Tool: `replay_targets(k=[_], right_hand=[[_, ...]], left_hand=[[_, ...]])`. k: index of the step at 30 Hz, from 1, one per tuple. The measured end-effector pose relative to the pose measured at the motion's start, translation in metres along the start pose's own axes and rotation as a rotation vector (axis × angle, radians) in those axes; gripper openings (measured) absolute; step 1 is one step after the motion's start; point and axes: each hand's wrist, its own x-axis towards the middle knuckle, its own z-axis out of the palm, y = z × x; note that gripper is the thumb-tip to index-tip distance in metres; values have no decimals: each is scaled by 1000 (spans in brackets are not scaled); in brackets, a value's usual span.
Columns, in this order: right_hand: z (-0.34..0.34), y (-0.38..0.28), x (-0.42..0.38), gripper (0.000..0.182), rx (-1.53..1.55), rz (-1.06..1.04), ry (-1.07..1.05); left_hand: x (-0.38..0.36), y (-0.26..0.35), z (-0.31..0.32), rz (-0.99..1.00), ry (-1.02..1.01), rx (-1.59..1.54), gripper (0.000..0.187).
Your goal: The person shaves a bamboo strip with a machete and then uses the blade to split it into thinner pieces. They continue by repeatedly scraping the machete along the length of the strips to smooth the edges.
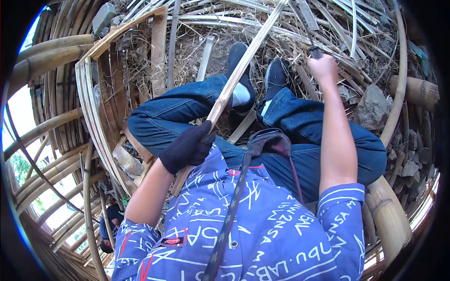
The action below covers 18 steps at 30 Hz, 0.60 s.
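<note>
My left hand (188, 146), in a black glove, is closed around a long split bamboo strip (236, 77). The strip runs slantwise from beside my waist, over my leg and shoe, to the top edge of the view. My bare right hand (323, 70) is out beyond my right knee, its fingers wrapped around the dark handle of a knife (316, 52). The knife's narrow dark blade points up and to the left, apart from the strip in my left hand. A dark strap with a pouch (268, 140) hangs from my neck over my lap.
Split bamboo strips (225, 19) and shavings cover the ground ahead. Stones (372, 107) lie at the right, beside a thick bamboo pole (386, 213). Bent strips (89, 103) and stacked bamboo poles (51, 56) stand at the left. Another person (110, 225) is low at the left.
</note>
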Motion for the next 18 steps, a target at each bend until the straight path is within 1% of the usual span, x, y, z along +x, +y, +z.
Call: replay_targets(k=[1,3,4,6,7,8,9,11,13,14,16,18], right_hand=[[0,-8,-10,31,93,-12,-31],[11,-12,-16,29,158,-65,-51],[14,-13,-19,29,194,-93,-87],[20,-13,-28,27,215,-197,-65],[19,-18,-35,26,198,-246,-56],[17,-22,-47,20,245,-291,-57],[26,-20,-50,20,216,-358,-48],[31,-26,-70,18,327,-477,-85],[37,-35,-90,16,317,-518,-113],[41,-36,-95,14,226,-556,-134],[39,-45,-109,13,178,-602,-131],[43,-45,-115,12,145,-636,-118]], left_hand=[[1,-1,-4,4,-3,10,43],[3,-3,-7,-37,-47,-96,44],[4,-5,-4,-38,-51,-90,44],[8,-7,5,49,56,44,42],[9,-7,5,52,54,47,42],[12,-5,4,73,85,87,40],[14,-4,3,94,118,126,38],[19,0,0,104,79,92,36],[20,2,3,111,41,58,35],[20,4,9,118,78,61,35],[24,4,18,127,112,66,34],[27,-1,24,246,152,234,36]])
